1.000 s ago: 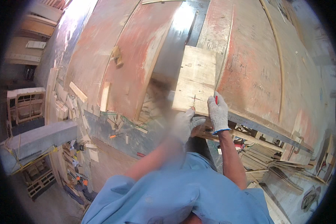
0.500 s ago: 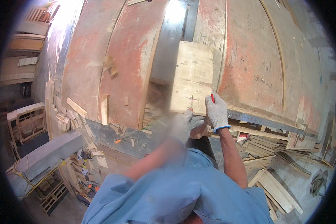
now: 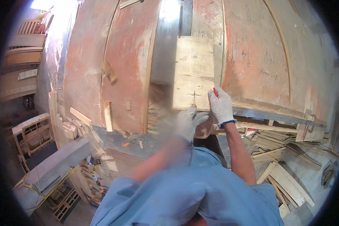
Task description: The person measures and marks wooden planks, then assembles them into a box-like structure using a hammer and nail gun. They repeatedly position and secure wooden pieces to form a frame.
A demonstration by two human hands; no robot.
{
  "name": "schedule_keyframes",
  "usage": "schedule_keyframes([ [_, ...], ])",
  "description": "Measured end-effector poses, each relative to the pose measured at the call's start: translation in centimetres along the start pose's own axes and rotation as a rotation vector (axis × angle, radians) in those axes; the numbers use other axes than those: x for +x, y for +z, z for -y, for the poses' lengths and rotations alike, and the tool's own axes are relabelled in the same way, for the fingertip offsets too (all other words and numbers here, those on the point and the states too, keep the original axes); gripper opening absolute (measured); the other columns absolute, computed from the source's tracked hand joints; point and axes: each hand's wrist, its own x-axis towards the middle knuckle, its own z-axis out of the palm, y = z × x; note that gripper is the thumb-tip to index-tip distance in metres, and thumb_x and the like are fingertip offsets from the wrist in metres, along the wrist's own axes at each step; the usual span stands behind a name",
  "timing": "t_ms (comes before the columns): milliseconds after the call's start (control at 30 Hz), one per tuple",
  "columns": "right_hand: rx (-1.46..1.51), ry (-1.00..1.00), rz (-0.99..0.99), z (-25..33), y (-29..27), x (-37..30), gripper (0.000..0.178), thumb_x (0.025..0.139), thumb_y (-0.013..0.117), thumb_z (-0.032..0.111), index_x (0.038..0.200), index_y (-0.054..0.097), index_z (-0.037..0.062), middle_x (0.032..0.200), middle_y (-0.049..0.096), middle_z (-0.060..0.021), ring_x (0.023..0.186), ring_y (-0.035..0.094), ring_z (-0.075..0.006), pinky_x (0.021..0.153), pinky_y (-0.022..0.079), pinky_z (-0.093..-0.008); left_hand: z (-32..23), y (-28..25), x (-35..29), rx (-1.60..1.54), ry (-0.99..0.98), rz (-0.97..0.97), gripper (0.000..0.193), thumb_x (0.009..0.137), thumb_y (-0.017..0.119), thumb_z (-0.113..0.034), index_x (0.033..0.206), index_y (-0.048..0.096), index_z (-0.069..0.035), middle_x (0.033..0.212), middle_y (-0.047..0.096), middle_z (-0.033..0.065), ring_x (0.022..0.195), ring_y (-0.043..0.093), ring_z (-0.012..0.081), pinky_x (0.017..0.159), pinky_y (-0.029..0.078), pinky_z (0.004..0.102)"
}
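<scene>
A pale plywood board [image 3: 194, 71] lies lengthwise away from me, bridging a gap in the worktop, with dark pencil-like marks near its close end. My left hand [image 3: 185, 123], in a whitish knit glove, is at that near edge, its thumb tip on the edge and its other fingers curled beside it. A lens smear blurs part of this hand. At the board's near right corner is my right hand [image 3: 222, 106], gloved with a blue cuff, closed round a short red pencil [image 3: 215, 92]. Only the red end of the pencil shows.
Worn reddish panels [image 3: 130, 64] flank the board. A metal straightedge [image 3: 267, 115] runs along the right panel's near edge, by a clamp [image 3: 310, 124]. Wood offcuts [image 3: 271, 141] pile up at lower right; a grey beam [image 3: 58, 160] with yellow cord stands at lower left.
The whole view has shifted and turned slightly. Both hands keep nearly the same places at the board's near end, and the red pencil stays in my right hand.
</scene>
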Motion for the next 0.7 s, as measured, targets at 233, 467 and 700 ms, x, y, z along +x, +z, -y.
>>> schedule_keyframes([
  [233, -0.015, 0.018, -0.01, 0.7, 0.0, 0.9, 0.035, 0.098, 0.056, 0.035, 0.108, 0.066, 0.003, 0.103, 0.068, -0.0283, 0.101, 0.063, -0.0482, 0.085, 0.05, -0.0523, -1.2, 0.6, 0.4, -0.322, -0.147, -0.064, 0.039, 0.108, 0.051, -0.025, 0.124, 0.056, 0.01, 0.113, 0.067, 0.018, 0.1, 0.073, 0.0294, 0.08, 0.063, 0.0341],
  [467, -0.078, -0.033, -0.069, 0.3, 0.7, 1.3, 0.034, 0.098, 0.053, 0.036, 0.102, 0.067, 0.0058, 0.096, 0.068, -0.0279, 0.095, 0.064, -0.0493, 0.081, 0.05, -0.0565, -1.1, 0.3, 1.1, -0.428, -0.2, -0.057, 0.041, 0.11, 0.046, -0.028, 0.124, 0.056, 0.009, 0.114, 0.067, 0.019, 0.096, 0.073, 0.0279, 0.078, 0.063, 0.0339],
  [700, -0.108, 0.013, -0.01, 1.2, 0.4, 2.1, 0.035, 0.098, 0.053, 0.037, 0.103, 0.068, 0.0065, 0.098, 0.068, -0.0277, 0.096, 0.064, -0.0491, 0.084, 0.05, -0.0572, -0.3, -1.5, 2.0, -0.445, -0.3, 0.04, 0.046, 0.111, 0.042, -0.032, 0.124, 0.056, 0.01, 0.119, 0.067, 0.0217, 0.097, 0.07, 0.0307, 0.085, 0.06, 0.0393],
])
